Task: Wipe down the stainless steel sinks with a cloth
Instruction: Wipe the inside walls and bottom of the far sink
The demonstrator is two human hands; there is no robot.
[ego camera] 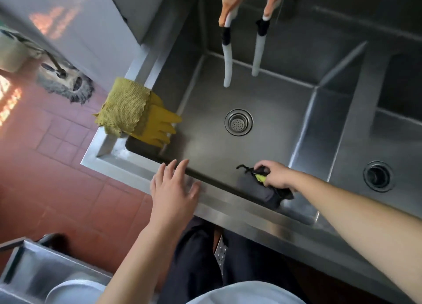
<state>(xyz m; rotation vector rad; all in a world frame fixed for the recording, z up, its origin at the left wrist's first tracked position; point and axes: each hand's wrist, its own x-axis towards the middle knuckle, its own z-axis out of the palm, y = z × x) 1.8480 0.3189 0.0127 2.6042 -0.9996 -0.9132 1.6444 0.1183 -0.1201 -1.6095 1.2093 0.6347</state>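
Steel double sinks (262, 93) over red tile floor: right hand (277, 174), grip clamped on grey cloth (258, 187), wiping near wall of left basin, left hand (173, 187) open w/ fingers spread above front rim; next prob sweep toward drain (238, 121)

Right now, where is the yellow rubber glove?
In the head view, the yellow rubber glove hangs over the left rim of the left sink basin, partly under a yellow-green cloth, well left of the drain.
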